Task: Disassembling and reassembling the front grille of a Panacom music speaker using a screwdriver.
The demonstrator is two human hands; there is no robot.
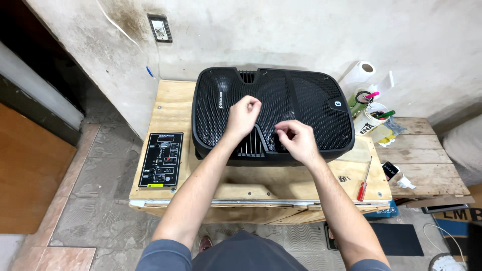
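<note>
While both hands hover over the black speaker cabinet (271,115), which lies grille-up on the wooden counter (170,108), the work looks to be at the stage of handling something small on its front. The left hand (243,114) is loosely curled, fingertips pinched together; whether it grips anything I cannot tell. The right hand (297,139) pinches at the mesh beside the vent slots (250,145), its catch too small to see. A removed control panel (161,159) lies at the left, a red-handled screwdriver (364,179) at the right. Any following move would need a fine fingertip grip.
</note>
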